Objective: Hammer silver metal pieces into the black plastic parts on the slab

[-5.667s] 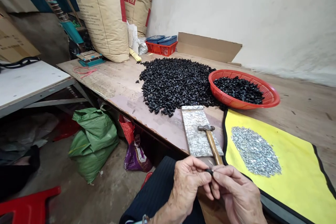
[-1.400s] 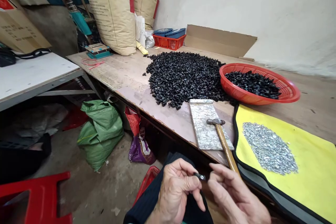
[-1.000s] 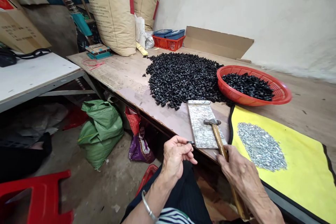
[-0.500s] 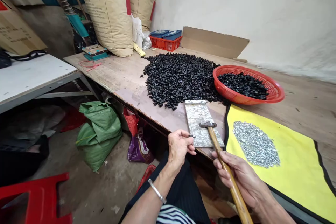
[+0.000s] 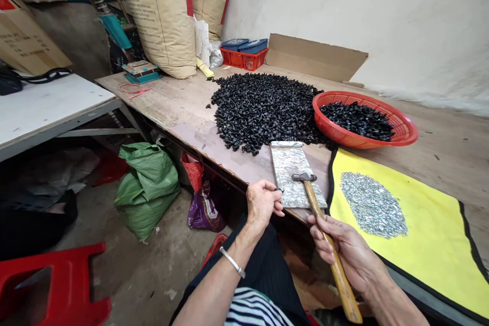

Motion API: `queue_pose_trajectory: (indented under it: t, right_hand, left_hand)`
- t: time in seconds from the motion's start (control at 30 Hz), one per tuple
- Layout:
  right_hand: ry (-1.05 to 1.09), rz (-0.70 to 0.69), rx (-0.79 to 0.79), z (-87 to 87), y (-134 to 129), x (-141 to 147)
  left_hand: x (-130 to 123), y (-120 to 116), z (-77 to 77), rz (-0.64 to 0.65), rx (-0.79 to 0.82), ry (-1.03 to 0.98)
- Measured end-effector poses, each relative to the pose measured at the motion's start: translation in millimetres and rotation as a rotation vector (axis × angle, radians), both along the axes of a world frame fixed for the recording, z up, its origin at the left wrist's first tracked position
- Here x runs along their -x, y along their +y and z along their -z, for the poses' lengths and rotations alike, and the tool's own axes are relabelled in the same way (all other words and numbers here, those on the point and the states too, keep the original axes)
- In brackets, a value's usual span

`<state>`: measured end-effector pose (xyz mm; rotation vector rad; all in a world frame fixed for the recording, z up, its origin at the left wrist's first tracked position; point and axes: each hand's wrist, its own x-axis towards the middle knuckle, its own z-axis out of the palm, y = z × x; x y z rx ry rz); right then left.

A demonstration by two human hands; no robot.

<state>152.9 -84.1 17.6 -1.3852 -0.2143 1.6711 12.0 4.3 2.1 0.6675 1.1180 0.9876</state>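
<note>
Pinching left hand [image 5: 263,204]: fingers on small black part [image 5: 280,190], at left edge of slab [image 5: 288,160]
Right hand [image 5: 349,249]: fingers wrapped round hammer [image 5: 314,202], head over slab
Red basket [image 5: 403,125]: black parts [image 5: 357,118]
Red crate [image 5: 250,62]: blue boxes [image 5: 252,46]
Yellow mat [image 5: 428,224]: small silver bits [image 5: 372,204]

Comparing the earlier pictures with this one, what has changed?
The right hand has let go of the small black piece and taken hold of the hammer by its handle. The left hand, now alone on the piece, has moved forward to the near left edge of the slab. The black pile and red basket look unchanged.
</note>
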Motion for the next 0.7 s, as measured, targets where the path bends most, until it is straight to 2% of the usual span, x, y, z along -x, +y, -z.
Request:
queue_pose_trajectory:
  t: [0.13, 0.27, 0.47, 0.63, 0.7]
  right_hand:
    - [-0.054, 0.025, 0.01, -1.0, 0.2, 4.3]
    - [-0.295, -0.006, -0.019, -6.0, -6.7, 9.7]
    - [-1.056, -0.234, -0.166, -12.5, -26.9, 12.9]
    - [-1.585, -0.22, -0.338, -2.8, -34.9, 19.7]
    - [-1.76, -0.29, -0.359, 1.8, -35.3, 21.0]
  left_hand:
    - [3.0, -0.1, 4.1, 0.013, -0.001, -0.039]
    - [3.6, 0.1, 6.2, 0.014, 0.016, -0.033]
    - [2.7, -0.9, 9.3, -0.011, -0.006, -0.04]
    - [2.8, -0.5, 11.5, -0.013, -0.012, -0.061]
    - [2.4, -0.7, 11.2, -0.018, -0.01, -0.054]
